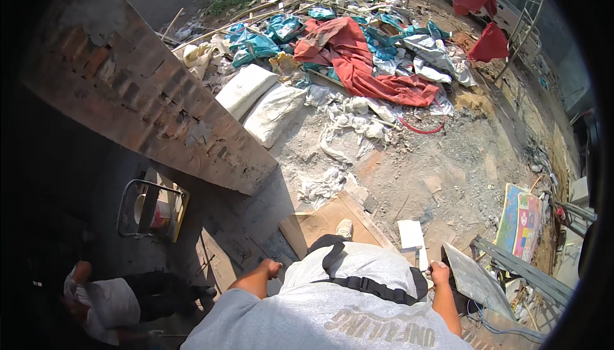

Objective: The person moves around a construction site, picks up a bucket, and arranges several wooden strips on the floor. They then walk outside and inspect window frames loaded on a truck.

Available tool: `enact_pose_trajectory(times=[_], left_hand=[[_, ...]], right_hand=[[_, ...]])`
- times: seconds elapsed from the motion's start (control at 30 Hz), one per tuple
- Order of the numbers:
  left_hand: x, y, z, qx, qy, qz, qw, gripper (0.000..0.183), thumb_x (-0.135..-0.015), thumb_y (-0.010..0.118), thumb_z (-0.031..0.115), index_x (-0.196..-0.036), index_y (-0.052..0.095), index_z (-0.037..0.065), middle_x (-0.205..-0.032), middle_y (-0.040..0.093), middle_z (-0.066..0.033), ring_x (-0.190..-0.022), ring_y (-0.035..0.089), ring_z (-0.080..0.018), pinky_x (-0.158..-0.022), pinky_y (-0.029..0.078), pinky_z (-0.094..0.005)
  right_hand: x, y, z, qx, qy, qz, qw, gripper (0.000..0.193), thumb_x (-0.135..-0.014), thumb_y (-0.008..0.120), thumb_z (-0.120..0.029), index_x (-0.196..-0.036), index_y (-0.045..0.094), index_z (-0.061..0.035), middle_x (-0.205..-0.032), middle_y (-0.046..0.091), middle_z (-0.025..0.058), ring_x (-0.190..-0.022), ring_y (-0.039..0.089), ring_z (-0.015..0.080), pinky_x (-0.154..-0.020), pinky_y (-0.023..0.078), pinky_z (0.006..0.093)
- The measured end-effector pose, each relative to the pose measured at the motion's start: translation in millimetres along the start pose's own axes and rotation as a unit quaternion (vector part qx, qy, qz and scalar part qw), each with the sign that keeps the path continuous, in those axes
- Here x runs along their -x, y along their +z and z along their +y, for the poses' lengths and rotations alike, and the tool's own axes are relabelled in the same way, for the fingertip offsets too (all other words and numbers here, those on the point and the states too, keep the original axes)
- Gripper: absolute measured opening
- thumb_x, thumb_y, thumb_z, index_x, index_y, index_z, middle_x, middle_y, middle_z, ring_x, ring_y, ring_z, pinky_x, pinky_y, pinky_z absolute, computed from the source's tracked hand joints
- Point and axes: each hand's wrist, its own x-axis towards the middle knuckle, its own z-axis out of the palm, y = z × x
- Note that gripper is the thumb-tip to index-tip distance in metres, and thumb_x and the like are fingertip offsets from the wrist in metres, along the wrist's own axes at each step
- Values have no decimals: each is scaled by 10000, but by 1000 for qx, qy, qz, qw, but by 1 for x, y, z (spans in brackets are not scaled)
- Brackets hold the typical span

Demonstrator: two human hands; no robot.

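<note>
My left hand (272,268) hangs by my left side with its fingers curled closed. What it holds, if anything, does not show. On the other side, my right hand (439,273) is closed too, near my hip and the black waist strap (371,287). A narrow white strip (423,258) shows just beside its fingers, below a white flat piece (410,234); I cannot tell whether the hand grips the strip. A grey flat board (476,280) leans to the right of that hand. Under my shoe (345,228) lies a brown board (336,219).
A broken brick wall end (153,94) stands at left. Behind it are a stepladder-like frame (150,209) with a bucket and another person (115,302). Ahead lie white sacks (259,104) and a rubble heap with red cloth (358,62). Metal rails (524,270) lie at right.
</note>
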Motion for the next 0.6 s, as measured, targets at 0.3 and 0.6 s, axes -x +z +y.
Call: enact_pose_trajectory(times=[0.3,0.6], left_hand=[[-5,-162,461,59,387,128,911,278,-902,615,204,-943,742,-40,-784,734,-125,-660,699,-217,-632,553,-368],[19,-85,778,103,402,107,903,313,-1018,544,198,-770,610,19,-659,618,-72,-553,618,-187,-539,500,-343]], right_hand=[[-26,-36,72,-155,217,214,940,133,-920,698,-188,-954,696,-59,-782,652,90,-560,626,251,-515,523,402],[-229,-24,92,-380,200,-102,897,275,-939,713,-326,-1017,665,-66,-736,606,123,-724,665,240,-592,492,461]])
